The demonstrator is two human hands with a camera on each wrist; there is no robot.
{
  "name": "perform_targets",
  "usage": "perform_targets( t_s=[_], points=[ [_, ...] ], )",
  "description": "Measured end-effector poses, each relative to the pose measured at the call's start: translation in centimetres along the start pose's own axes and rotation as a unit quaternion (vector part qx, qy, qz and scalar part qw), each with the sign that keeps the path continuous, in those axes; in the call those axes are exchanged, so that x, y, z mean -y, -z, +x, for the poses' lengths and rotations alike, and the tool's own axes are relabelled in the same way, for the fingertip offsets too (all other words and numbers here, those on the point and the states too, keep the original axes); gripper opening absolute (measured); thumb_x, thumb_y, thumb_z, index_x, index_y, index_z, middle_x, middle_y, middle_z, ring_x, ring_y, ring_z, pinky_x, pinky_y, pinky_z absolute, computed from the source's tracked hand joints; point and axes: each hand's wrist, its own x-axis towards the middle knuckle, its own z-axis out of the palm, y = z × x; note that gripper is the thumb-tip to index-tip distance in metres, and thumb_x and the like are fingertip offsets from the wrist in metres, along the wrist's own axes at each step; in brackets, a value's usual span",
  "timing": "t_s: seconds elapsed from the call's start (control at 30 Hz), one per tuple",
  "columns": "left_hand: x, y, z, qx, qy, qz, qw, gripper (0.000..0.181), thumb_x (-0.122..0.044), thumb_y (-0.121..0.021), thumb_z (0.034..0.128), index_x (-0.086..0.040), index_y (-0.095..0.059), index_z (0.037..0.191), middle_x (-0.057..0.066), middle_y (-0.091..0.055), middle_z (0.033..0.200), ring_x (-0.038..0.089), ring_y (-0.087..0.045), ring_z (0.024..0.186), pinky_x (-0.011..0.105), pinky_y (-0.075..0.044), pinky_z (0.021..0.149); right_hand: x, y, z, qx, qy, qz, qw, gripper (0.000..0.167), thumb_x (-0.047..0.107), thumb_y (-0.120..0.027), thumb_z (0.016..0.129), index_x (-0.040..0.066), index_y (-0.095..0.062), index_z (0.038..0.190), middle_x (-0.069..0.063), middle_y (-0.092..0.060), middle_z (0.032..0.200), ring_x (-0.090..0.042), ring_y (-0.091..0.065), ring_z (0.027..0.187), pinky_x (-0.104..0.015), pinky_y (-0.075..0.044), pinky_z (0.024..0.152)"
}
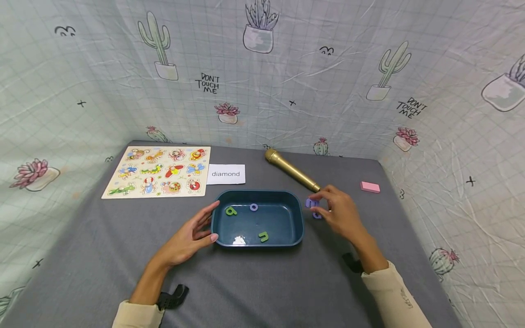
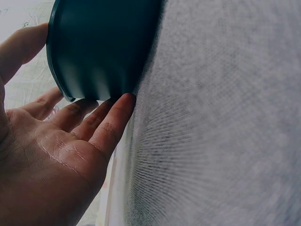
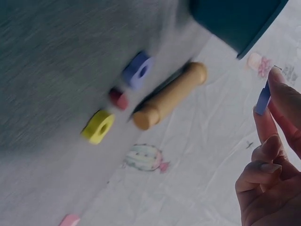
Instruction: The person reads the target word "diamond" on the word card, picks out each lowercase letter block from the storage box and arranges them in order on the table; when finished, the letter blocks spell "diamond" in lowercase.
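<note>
Pinched by its ends in the right hand (image 1: 341, 211), the purple letter (image 3: 264, 99) could slip (left hand (image 1: 186, 240) unclenched against the tray (image 1: 275, 221)).

From the blue tray (image 1: 258, 223), bare desk (image 1: 262, 291) leaves room at six o'clock; the left hand (image 1: 186, 241) blocks nine, the right hand (image 1: 342, 212) three. The gold microphone (image 1: 293, 171) obstructs one o'clock, the insect puzzle board (image 1: 161, 176) ten.

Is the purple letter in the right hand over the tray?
No, the right hand pinches the purple letter outside the tray, beyond its right rim.
</note>
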Motion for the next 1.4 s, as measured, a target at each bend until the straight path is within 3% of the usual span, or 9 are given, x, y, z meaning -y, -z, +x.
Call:
perform_targets(
  t_s=[0.7,1.4],
  points=[
    [-0.1,0.1,0.0,0.0,-0.004,0.006,1.0,0.081,-0.007,-0.069,0.1034,-0.02,-0.025,0.17,0.02,-0.026,0.175,0.051,-0.036,0.155,0.057,-0.045,0.117,-5.2,1.2,-3.0,0.002,-0.043,-0.038,0.9984,0.026,0.011,-0.091,0.083,0.013,-0.082,0.106,-0.006,-0.07,0.097,-0.01,-0.048,0.068,-0.024,-0.037,0.057],
    [0.0,0.0,0.0,-0.003,0.001,0.011,0.9999,0.081,-0.008,-0.07,0.1028,-0.02,-0.026,0.17,0.022,-0.027,0.174,0.051,-0.039,0.153,0.056,-0.046,0.117,-8.1,1.7,-3.4,0.063,-0.1,-0.062,0.991,0.025,0.008,-0.089,0.085,0.009,-0.082,0.109,-0.016,-0.073,0.113,-0.022,-0.062,0.08,-0.036,-0.047,0.065]
  ],
)
